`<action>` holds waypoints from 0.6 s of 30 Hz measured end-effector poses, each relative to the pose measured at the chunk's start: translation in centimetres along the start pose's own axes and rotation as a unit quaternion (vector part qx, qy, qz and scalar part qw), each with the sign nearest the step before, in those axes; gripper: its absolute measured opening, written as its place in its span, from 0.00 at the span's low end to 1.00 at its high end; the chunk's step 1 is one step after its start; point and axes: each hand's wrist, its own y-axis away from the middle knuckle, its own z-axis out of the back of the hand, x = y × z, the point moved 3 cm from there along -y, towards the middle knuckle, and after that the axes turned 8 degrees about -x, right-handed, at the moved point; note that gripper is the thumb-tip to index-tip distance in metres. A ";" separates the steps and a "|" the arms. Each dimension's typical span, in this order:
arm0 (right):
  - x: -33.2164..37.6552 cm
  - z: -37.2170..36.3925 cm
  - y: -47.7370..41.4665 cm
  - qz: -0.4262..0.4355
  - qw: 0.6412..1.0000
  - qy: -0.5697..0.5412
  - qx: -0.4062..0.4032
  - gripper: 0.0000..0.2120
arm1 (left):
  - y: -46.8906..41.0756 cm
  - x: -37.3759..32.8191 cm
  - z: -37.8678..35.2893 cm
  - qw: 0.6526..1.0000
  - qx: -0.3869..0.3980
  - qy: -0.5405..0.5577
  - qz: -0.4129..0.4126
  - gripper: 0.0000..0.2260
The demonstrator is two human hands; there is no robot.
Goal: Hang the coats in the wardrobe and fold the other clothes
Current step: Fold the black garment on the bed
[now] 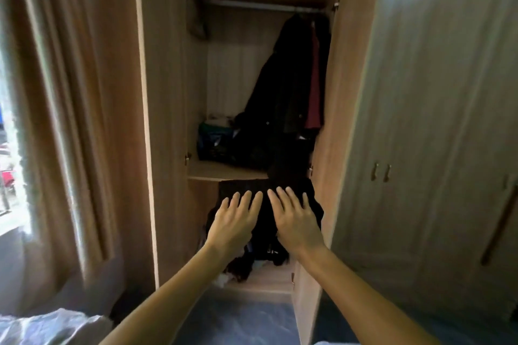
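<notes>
Pressing down side by side, the left hand [234, 222] and the right hand [295, 221] lie flat on a black garment [265, 232], fingers straight and slightly spread, index fingers nearly touching, palms down and gripping nothing; both bare forearms reach forward and up from the bottom of the view into the open wardrobe [165, 92]; the black garment sits in the lower compartment, its far edge just under the front lip of the shelf [224, 172], on top of a heap of dark clothes [241, 269]; above the shelf a dark coat [280, 86] hangs from the rail [252, 5] at the right end, with a red garment [315, 86] just beside it against the right side; a blue-green basket [214, 142] stands on the shelf to the left, and the space under the rail's left part is free; the right door [353, 92] stands open close to the right wrist; a curtain [70, 92] hangs at the left, closed cupboard doors [420, 120] at the right.
</notes>
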 end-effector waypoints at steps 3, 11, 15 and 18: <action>1.1 -3.7 -3.7 -0.002 1.000 0.010 0.005 0.38 | -2.2 3.8 -3.0 1.000 -0.007 0.012 0.004 0.36; 0.6 -12.9 -10.4 -0.010 0.999 -0.005 0.034 0.40 | -8.2 9.3 -12.1 0.999 0.006 0.036 -0.004 0.36; -1.6 -18.1 -13.4 -0.001 0.999 -0.022 0.032 0.38 | -12.1 10.4 -16.8 1.000 0.006 0.028 0.003 0.36; -4.1 -22.0 -16.0 0.012 0.999 -0.032 0.019 0.36 | -15.5 10.7 -20.2 1.000 -0.001 0.021 0.015 0.35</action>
